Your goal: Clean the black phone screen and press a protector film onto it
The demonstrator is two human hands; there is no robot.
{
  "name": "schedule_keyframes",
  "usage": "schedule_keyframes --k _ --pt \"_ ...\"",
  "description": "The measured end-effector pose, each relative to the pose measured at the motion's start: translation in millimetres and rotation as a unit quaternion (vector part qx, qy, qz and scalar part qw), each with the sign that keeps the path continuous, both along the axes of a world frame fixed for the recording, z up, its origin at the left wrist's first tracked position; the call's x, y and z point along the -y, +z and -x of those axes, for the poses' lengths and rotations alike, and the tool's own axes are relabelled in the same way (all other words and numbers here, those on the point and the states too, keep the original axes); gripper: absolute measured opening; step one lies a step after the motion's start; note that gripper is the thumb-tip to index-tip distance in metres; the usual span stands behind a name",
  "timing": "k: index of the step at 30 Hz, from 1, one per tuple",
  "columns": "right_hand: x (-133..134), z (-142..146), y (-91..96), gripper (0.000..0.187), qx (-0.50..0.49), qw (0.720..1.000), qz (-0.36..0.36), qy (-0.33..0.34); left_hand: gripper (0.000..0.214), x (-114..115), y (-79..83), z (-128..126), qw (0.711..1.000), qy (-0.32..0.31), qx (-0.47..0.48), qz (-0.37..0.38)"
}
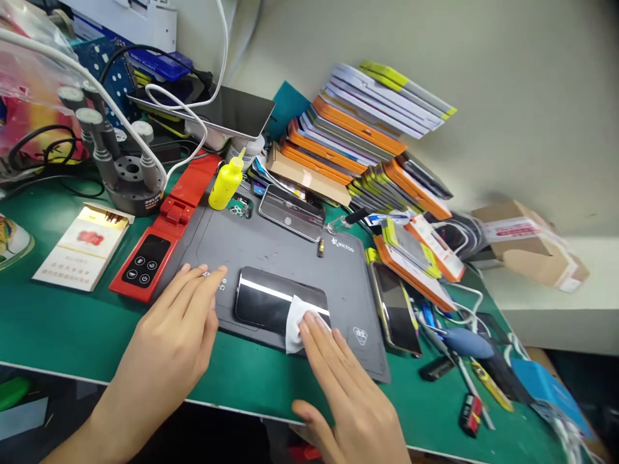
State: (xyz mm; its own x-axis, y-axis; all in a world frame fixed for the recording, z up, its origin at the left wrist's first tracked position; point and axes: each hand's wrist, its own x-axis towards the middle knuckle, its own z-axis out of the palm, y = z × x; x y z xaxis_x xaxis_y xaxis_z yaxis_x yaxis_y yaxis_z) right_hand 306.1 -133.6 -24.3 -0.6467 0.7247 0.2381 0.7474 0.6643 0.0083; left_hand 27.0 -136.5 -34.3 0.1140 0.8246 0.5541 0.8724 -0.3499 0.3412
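A black phone [264, 299] lies screen-up on a grey work mat [271, 245]. A small white wipe [296, 322] covers the phone's right end. My right hand [348, 386] lies flat, its fingertips pressing the wipe onto the phone. My left hand [169, 348] rests open on the mat's left edge, fingers stretched toward the phone's left end and just short of it.
A yellow squeeze bottle [226, 182], a red device with buttons [157, 241] and a cigarette pack [80, 248] sit left of the mat. Another phone [291, 212] lies at the back and a third [394, 308] lies to the right. Stacked screen-protector packs [367, 129] lean behind. Tools clutter the right.
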Motion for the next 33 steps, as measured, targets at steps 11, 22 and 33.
schedule_keyframes --k 11,22,33 --pt "1 18 -1.2 0.077 0.012 1.0 -0.012 0.005 0.045 1 -4.1 4 1.0 -0.009 -0.019 0.004" --pt "1 33 -1.7 0.079 0.012 1.0 -0.02 0.013 0.046 1 -10.2 6 1.0 -0.019 -0.021 -0.012" --pt "7 53 6.5 0.073 -0.024 0.998 -0.024 0.048 0.049 -4 -7.0 10 0.999 -0.041 0.016 -0.01"
